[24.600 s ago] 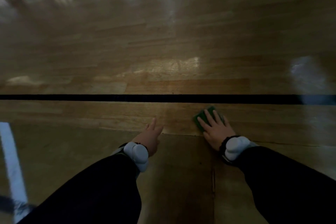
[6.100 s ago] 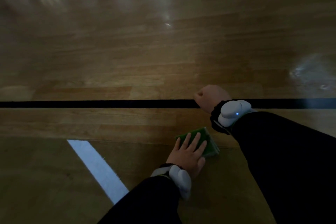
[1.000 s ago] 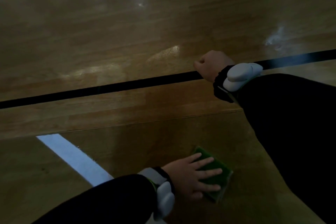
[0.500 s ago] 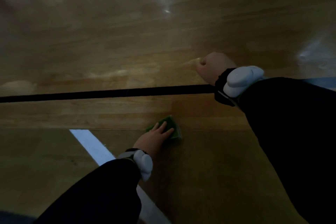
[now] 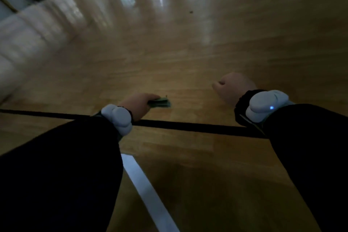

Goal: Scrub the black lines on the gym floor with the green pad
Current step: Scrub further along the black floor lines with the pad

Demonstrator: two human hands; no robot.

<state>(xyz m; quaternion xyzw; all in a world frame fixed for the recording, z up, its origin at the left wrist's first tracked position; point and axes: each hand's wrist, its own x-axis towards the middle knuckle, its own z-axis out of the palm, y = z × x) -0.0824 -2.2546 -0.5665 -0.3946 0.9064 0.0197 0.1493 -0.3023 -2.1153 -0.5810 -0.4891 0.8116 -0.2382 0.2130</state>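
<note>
Our left hand now pinches the green pad beyond the black line, having crossed over it. Our right hand stays fisted, holding nothing. We judge the pad must come back onto the line to scrub.

No text, label or number is legible.

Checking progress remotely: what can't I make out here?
Head view only:
- Pad: motion-blurred, partly under the left hand; floor contact unclear.
- Right hand: fist seen from behind; palm hidden.
- Black line: both sleeves cover parts; dirt too dim to see.
- Far gym objects: blurred.
</note>
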